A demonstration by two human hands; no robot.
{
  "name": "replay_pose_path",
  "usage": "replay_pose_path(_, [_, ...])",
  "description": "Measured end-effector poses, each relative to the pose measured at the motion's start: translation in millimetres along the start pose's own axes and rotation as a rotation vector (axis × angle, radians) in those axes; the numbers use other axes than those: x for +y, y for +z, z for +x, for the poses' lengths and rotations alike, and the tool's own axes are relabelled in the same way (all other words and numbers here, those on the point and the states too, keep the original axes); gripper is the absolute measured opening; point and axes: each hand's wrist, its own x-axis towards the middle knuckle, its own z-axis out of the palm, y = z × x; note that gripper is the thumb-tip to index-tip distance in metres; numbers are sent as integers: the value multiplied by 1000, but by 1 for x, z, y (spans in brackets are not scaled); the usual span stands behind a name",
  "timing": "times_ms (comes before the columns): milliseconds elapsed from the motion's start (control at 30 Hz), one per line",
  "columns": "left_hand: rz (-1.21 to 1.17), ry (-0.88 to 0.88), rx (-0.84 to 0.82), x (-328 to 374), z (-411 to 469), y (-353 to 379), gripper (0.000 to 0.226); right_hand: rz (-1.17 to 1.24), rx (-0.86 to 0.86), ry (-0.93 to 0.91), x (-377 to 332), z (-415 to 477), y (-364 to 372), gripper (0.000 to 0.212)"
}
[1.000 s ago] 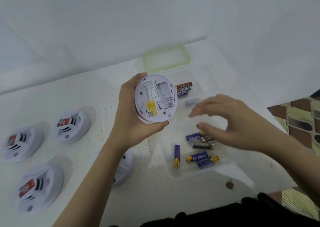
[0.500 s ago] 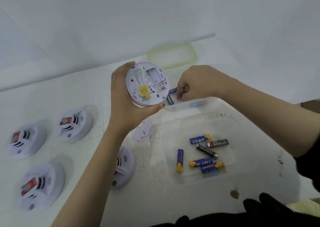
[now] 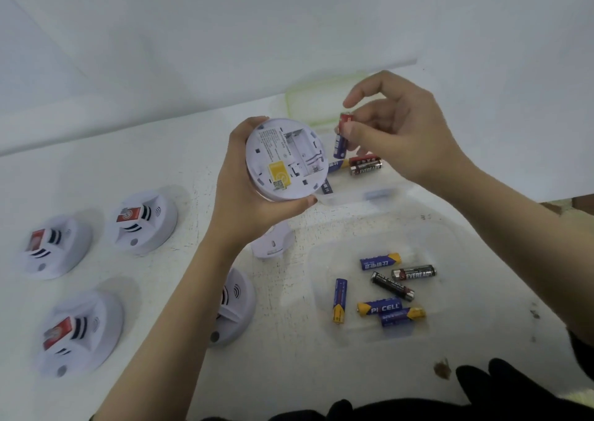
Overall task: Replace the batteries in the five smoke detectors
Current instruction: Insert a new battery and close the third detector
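One battery (image 3: 341,142) has just come up from the tub (image 3: 356,197) beneath my right hand (image 3: 401,137), which pinches it just beside the open-backed smoke detector (image 3: 286,160) gripped in my left hand (image 3: 247,202), so I judge loading its empty bay comes next.

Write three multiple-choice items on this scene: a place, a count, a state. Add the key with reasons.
1. Where is the battery pinched by the right hand? A. in the near box B. beside the held detector C. on the floor
2. How many detectors lie on the table? A. four B. two C. six
3. The held detector's battery bay is: A. covered B. full C. open and empty
Key: 1 B, it hangs right of the detector in the left hand; 2 A, four white ones lie there; 3 C, bare contacts, no cells.
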Motion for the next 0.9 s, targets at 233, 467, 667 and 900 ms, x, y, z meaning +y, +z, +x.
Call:
replay_pose_path(233, [5, 88, -58, 12, 0, 1, 93, -239, -12, -204, -3, -10, 13, 14])
replay_pose_path(467, [-13, 105, -27, 22, -3, 4, 92, -280, -53, -238, 5, -6, 15, 13])
replay_pose_path(667, [53, 124, 26, 26, -5, 6, 90, -67, -137, -210, 7, -9, 16, 8])
replay_pose_path(900, [71, 193, 72, 36, -1, 7, 81, -140, -70, -271, 5, -6, 16, 12])
